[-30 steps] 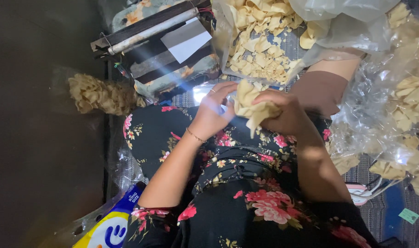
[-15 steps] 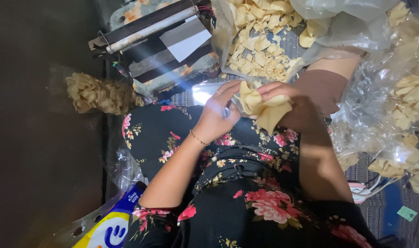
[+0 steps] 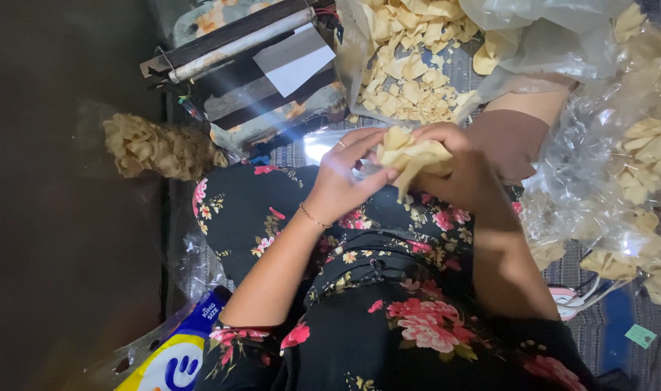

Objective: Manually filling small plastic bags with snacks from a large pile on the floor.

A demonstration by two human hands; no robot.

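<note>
While a handful of chips (image 3: 410, 156) is clasped between the left hand (image 3: 345, 181) and right hand (image 3: 461, 170), just below the chip pile (image 3: 410, 65), bagging seems underway; a steady, gentle grip is needed next.

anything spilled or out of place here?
Possibly: a heap of pale yellow chips lies loose out of the torn clear plastic bag. Both hands, left hand and right hand, hold a chip bunch.

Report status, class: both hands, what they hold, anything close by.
Left hand and right hand both closed on a bunch of pale crackers. Held over the lap. Loose cracker pile just beyond; plastic bags at the right.
</note>
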